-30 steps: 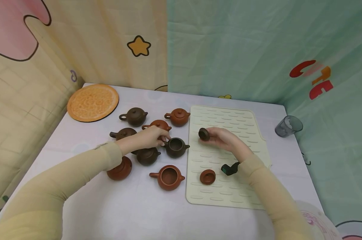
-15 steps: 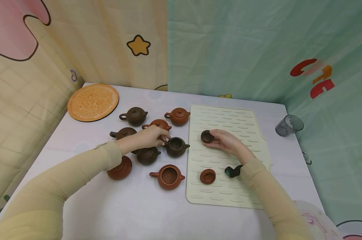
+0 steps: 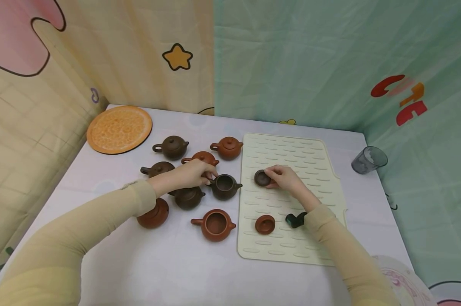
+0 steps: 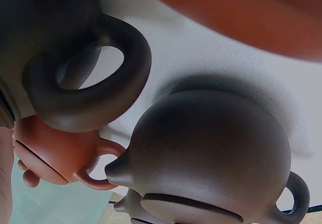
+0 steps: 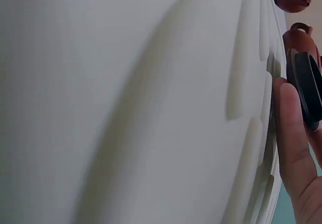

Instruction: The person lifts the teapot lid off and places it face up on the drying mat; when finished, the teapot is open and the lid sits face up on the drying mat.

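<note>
My left hand (image 3: 193,173) pinches the handle of a dark brown lidless teapot (image 3: 225,193), which stands on the table left of the mat. In my right hand (image 3: 285,177) a small dark brown teapot lid (image 3: 261,178) is held by its edge, its hollow side facing up, low over the mat's left part. The right wrist view shows fingers (image 5: 292,133) beside this lid (image 5: 304,85); whether it touches the mat I cannot tell. A lidless red-brown teapot (image 3: 216,238) stands nearer me. On the mat lies a red-brown lid (image 3: 265,224).
Several lidded teapots crowd around my left forearm, among them a dark one (image 3: 172,148) and a red-brown one (image 3: 230,148). The cream drying mat (image 3: 287,244) covers the right middle. A round orange mat (image 3: 119,129) lies back left; a grey glass (image 3: 369,160) stands at the right edge.
My right hand has turned the dark lid so that its hollow side faces up, and moved it slightly lower in view. The left hand stays at the teapot handle.
</note>
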`<move>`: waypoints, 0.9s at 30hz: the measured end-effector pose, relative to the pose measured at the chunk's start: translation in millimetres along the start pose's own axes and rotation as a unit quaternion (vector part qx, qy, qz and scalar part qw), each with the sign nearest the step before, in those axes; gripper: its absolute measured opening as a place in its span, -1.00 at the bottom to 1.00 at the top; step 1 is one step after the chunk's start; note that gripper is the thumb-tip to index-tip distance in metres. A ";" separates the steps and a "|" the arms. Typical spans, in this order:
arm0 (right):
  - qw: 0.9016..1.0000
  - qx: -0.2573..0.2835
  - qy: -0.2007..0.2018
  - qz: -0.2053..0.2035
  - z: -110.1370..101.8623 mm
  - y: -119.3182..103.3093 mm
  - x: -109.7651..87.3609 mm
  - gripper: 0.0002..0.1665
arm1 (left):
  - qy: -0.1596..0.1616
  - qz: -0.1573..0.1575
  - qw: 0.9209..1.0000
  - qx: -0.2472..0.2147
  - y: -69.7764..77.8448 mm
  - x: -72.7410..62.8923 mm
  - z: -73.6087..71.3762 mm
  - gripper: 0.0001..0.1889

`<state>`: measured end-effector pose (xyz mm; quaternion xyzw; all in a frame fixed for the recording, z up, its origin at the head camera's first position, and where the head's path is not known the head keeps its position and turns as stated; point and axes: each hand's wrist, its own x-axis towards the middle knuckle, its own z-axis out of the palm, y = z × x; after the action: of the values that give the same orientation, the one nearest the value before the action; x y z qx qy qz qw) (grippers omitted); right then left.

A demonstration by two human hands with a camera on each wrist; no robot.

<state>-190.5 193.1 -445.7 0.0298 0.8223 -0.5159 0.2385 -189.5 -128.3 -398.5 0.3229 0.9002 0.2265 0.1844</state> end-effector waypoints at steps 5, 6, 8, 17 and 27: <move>0.997 -0.075 0.028 -0.010 0.7 0.4 -0.7 -0.49 | 0.000 0.000 1.000 -0.001 0.2 -0.3 -0.2 -0.72; 0.995 -0.090 0.034 -0.013 0.8 0.3 -0.9 -0.50 | 0.000 0.000 1.000 -0.001 0.1 -0.3 -0.2 -0.72; 0.992 -0.115 0.041 -0.021 1.0 -0.1 -1.2 -0.52 | 0.000 0.000 1.000 -0.001 0.1 -0.3 -0.4 -0.72; 0.988 -0.145 0.035 -0.025 3.6 -4.6 -4.1 -0.53 | -0.001 0.002 1.000 0.001 -0.9 -0.8 -0.8 -0.71; 0.987 -0.155 0.028 -0.022 5.3 -6.4 -7.2 -0.51 | -0.013 -0.011 1.000 -0.017 -0.6 -0.5 -2.3 -0.68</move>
<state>-184.1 187.0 -439.2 -0.0111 0.8991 -0.3864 0.2052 -190.5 -129.7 -396.8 0.3124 0.8975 0.2352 0.2038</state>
